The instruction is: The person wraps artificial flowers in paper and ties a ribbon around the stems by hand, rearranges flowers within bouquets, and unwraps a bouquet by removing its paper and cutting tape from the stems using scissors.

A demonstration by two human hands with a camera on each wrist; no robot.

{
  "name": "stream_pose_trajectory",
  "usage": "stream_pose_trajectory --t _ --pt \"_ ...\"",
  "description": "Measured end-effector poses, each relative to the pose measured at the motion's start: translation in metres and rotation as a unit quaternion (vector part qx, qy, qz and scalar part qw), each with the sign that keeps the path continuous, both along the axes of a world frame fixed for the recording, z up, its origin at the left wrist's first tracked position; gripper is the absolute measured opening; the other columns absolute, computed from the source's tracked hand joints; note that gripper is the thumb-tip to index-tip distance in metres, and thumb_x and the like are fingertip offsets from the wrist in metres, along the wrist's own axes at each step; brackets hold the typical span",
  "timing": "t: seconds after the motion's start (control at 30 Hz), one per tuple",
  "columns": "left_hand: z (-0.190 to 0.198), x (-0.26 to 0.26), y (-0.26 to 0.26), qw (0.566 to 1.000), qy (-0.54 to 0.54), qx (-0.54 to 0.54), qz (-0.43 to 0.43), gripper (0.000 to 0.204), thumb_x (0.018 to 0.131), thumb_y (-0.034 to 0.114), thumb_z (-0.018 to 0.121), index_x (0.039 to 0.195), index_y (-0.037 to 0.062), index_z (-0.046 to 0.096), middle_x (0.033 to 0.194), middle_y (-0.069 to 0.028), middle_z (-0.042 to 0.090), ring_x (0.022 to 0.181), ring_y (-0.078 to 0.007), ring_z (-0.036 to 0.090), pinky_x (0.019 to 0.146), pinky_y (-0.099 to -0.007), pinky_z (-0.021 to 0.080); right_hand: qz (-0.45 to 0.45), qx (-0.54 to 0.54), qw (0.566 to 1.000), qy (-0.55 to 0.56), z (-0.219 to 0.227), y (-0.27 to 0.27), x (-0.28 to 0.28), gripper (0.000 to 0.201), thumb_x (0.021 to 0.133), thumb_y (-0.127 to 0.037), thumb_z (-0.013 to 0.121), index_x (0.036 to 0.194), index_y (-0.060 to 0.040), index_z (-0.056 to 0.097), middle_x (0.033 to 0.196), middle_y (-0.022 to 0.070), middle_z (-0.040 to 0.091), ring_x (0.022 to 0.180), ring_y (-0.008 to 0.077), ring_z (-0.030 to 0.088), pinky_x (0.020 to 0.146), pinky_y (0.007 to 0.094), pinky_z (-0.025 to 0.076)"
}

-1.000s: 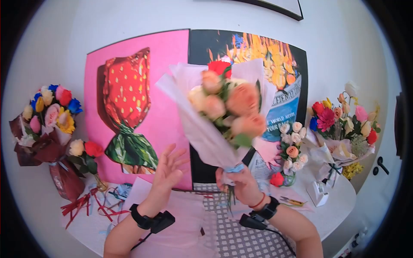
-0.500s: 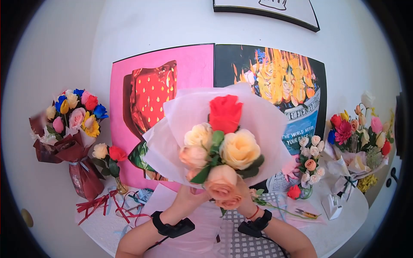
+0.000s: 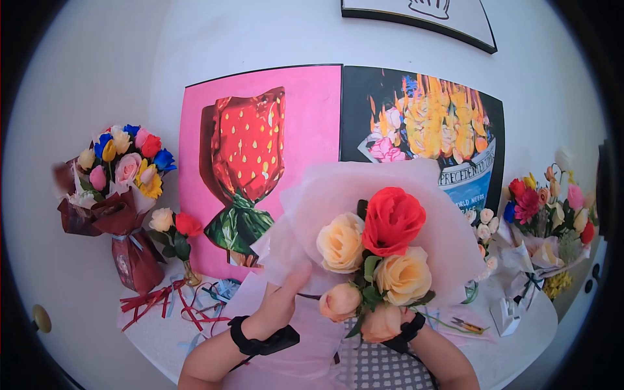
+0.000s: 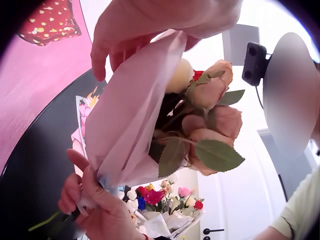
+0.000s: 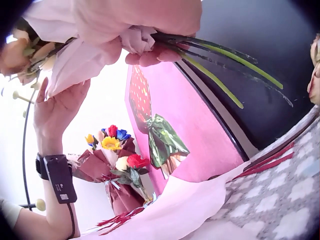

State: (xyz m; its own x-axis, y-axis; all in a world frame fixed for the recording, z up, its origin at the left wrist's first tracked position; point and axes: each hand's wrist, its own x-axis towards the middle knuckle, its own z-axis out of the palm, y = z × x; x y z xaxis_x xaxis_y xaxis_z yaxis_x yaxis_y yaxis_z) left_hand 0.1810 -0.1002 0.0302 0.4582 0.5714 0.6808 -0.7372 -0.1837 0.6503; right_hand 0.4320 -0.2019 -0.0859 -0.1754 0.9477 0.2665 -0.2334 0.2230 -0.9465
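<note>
A bouquet (image 3: 382, 260) of red, cream and peach roses in pale pink wrapping paper (image 3: 448, 214) leans toward the head camera. My right hand (image 5: 140, 25) grips its gathered base, where the green stems (image 5: 220, 62) stick out below; in the head view the flowers mostly hide this hand. A pale blue band shows above the right hand in the left wrist view. My left hand (image 3: 281, 309) is at the left edge of the wrapping, its fingers extended along the outside of the paper (image 4: 130, 110).
On the left stand a brown-wrapped bouquet (image 3: 133, 260) and a small vase (image 3: 192, 274) of roses, near red ribbons (image 3: 153, 302). More bouquets (image 3: 546, 247), a white tape dispenser (image 3: 506, 316) and orange-handled scissors (image 3: 468, 326) are on the right. Two pictures (image 3: 312, 130) stand behind.
The bouquet came down from upright, its flowers turned toward the head camera, then shifted right. My left hand went from free in the air to the base, then to the paper's left edge.
</note>
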Motion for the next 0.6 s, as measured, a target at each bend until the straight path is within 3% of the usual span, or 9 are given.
stream_pose_trajectory --t 0.03,0.1,0.3,0.33,0.4,0.43,0.5,0.53,0.6 --pt "-0.001 0.000 0.001 1.000 -0.001 -0.002 0.001 0.030 0.086 0.014 0.051 0.113 0.0005 0.047 0.111 -0.0103 0.054 0.101 -0.0199 0.054 0.085 -0.0344 0.045 0.009 -0.003 1.000 0.008 0.003 0.001 0.001 0.050 0.092 -0.034 0.037 0.130 -0.0022 0.031 0.129 0.0138 0.040 0.115 0.0243 0.043 0.099 0.0385 0.034" --pt "-0.002 0.002 0.002 0.985 0.020 0.135 0.109 0.031 0.088 0.013 0.049 0.115 -0.0004 0.045 0.110 -0.0085 0.054 0.098 -0.0186 0.055 0.086 -0.0304 0.043 0.023 -0.006 0.999 0.025 0.007 0.001 0.002 0.050 0.092 -0.034 0.037 0.130 -0.0023 0.031 0.129 0.0139 0.040 0.116 0.0244 0.043 0.099 0.0381 0.034" --pt "0.017 -0.012 -0.017 0.974 0.209 0.064 0.055 0.052 0.084 0.010 0.045 0.131 -0.0028 0.028 0.126 -0.0099 0.041 0.116 -0.0170 0.040 0.098 -0.0300 0.029 0.040 -0.006 0.995 0.086 0.029 0.008 -0.012 0.050 0.092 -0.034 0.036 0.131 -0.0026 0.030 0.130 0.0142 0.039 0.116 0.0245 0.042 0.099 0.0369 0.034" --pt "0.017 -0.011 -0.015 0.974 0.209 0.065 0.055 0.052 0.084 0.010 0.045 0.131 -0.0028 0.028 0.126 -0.0099 0.041 0.116 -0.0170 0.040 0.098 -0.0300 0.029 0.049 -0.005 0.994 0.095 0.029 0.009 -0.012 0.050 0.092 -0.034 0.036 0.131 -0.0026 0.029 0.130 0.0143 0.038 0.116 0.0245 0.042 0.099 0.0367 0.034" --pt "0.016 -0.009 -0.010 0.987 0.053 0.137 0.068 0.059 0.076 0.007 0.051 0.130 -0.0024 0.030 0.121 -0.0111 0.044 0.114 -0.0193 0.040 0.096 -0.0318 0.030 0.068 -0.005 0.991 0.111 0.024 0.006 -0.006 0.051 0.092 -0.034 0.035 0.132 -0.0027 0.029 0.131 0.0144 0.038 0.116 0.0245 0.042 0.099 0.0363 0.034" --pt "0.019 -0.006 -0.011 0.987 0.053 0.135 0.071 0.059 0.076 0.007 0.051 0.130 -0.0024 0.030 0.121 -0.0111 0.044 0.114 -0.0193 0.040 0.096 -0.0318 0.030 0.079 -0.008 0.990 0.118 0.023 0.005 -0.004 0.051 0.092 -0.034 0.035 0.132 -0.0028 0.029 0.131 0.0145 0.038 0.116 0.0246 0.042 0.099 0.0361 0.034" --pt "0.029 -0.001 -0.012 0.941 -0.161 0.197 0.224 0.067 0.069 0.006 0.057 0.129 -0.0019 0.030 0.121 -0.0149 0.043 0.114 -0.0248 0.040 0.094 -0.0360 0.032 0.105 -0.015 0.985 0.134 0.029 0.007 0.001 0.051 0.093 -0.034 0.035 0.132 -0.0029 0.028 0.131 0.0146 0.038 0.116 0.0246 0.042 0.099 0.0358 0.034" --pt "0.029 -0.006 -0.009 0.940 -0.160 0.195 0.230 0.067 0.069 0.006 0.057 0.129 -0.0019 0.030 0.121 -0.0149 0.043 0.114 -0.0248 0.040 0.094 -0.0360 0.032 0.118 -0.019 0.983 0.142 0.033 0.012 0.000 0.051 0.093 -0.034 0.034 0.132 -0.0029 0.028 0.131 0.0146 0.037 0.116 0.0246 0.042 0.099 0.0356 0.034" --pt "0.028 -0.017 -0.003 0.772 -0.246 0.364 0.460 0.062 0.064 0.008 0.062 0.123 0.0040 0.043 0.124 -0.0138 0.045 0.114 -0.0303 0.039 0.097 -0.0424 0.027 0.146 -0.028 0.976 0.158 0.020 0.010 0.003 0.051 0.093 -0.034 0.034 0.133 -0.0030 0.027 0.131 0.0147 0.037 0.116 0.0247 0.042 0.099 0.0352 0.034"
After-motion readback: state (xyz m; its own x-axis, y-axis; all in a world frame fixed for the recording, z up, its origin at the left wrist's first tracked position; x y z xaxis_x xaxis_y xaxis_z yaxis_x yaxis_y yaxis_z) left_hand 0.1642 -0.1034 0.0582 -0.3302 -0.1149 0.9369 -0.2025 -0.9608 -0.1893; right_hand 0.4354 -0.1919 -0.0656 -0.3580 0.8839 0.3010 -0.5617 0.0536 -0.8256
